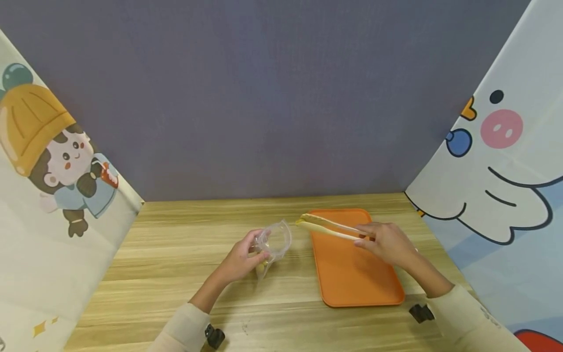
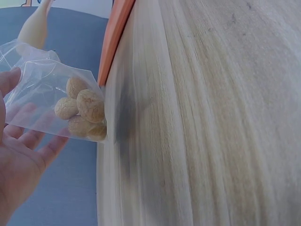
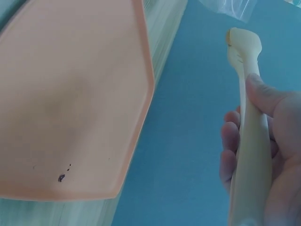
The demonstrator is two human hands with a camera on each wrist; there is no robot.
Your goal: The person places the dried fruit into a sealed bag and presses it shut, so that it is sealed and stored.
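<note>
My left hand (image 1: 241,258) grips a clear plastic bag (image 1: 281,238) by its upper part, and the bag's mouth stands open. Several wrinkled tan walnuts (image 2: 84,108) lie at the bottom of the bag. In my right hand (image 1: 389,244) is a pair of cream-coloured tongs (image 3: 251,165), held with the thumb on one arm and the fingers round the other. The tong tips point left toward the bag, apart from it. A small yellowish-brown patch (image 3: 228,37) shows at the tips; what it belongs to is mostly hidden.
An orange tray (image 1: 352,278) lies on the wooden table (image 1: 176,259) below the right hand. A few dark specks (image 3: 61,177) mark its surface. A grey panel (image 1: 272,107) stands behind the table, with printed cartoon panels at both sides.
</note>
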